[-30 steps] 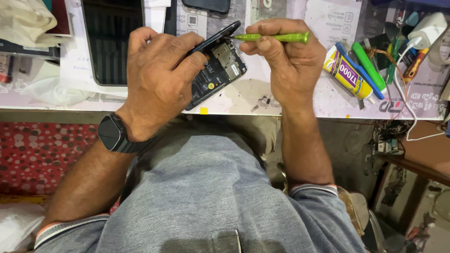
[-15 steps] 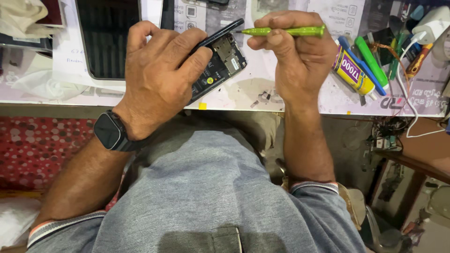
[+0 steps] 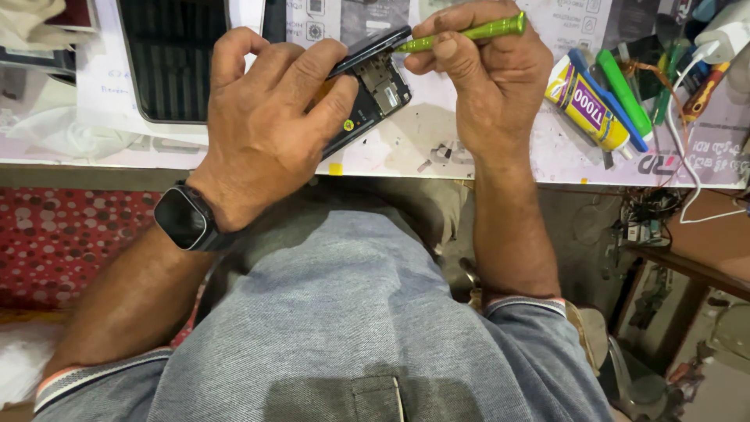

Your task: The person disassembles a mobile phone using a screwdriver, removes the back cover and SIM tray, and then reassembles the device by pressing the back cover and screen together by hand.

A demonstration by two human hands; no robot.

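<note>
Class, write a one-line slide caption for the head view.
Left hand holds an opened phone while right hand works a green screwdriver at its edge.

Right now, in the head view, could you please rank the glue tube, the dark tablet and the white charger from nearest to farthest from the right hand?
1. Glue tube, just right of the right hand.
2. White charger, far right corner.
3. Dark tablet, far left, beyond the left hand.

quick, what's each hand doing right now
Left hand: closed around the opened phone.
Right hand: closed on the green screwdriver, tip at the phone's top edge.
</note>
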